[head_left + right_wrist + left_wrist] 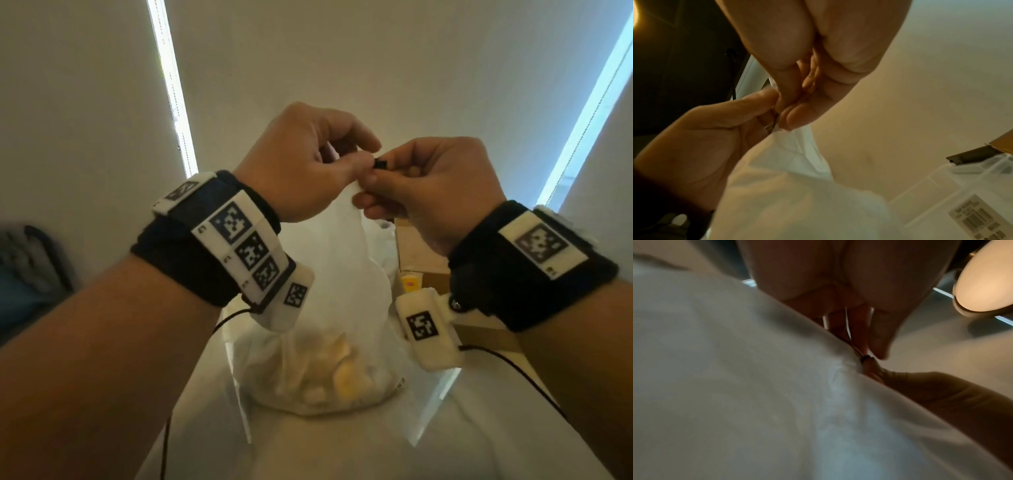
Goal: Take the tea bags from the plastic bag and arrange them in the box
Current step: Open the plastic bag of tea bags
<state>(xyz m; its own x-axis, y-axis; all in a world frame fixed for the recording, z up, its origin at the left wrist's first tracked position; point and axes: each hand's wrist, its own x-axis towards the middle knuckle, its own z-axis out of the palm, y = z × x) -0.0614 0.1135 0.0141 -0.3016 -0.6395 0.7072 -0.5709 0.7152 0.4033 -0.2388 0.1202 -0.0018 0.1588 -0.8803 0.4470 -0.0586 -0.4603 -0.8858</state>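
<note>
Hands up over desk (496, 428): L hand (301, 164) + R hand (435, 192) fingers both curled, pinching plastic bag (342, 274) top; small black tie (379, 163) btwn them. Tea bags (335, 373) inside, box (424, 253) behind.

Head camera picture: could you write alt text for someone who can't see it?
Two hands, the left hand and right hand, pinch the gathered top of a translucent plastic bag where a small black tie sits. Yellowish tea bags lie in its bottom on a white table; a cardboard box stands behind.
</note>
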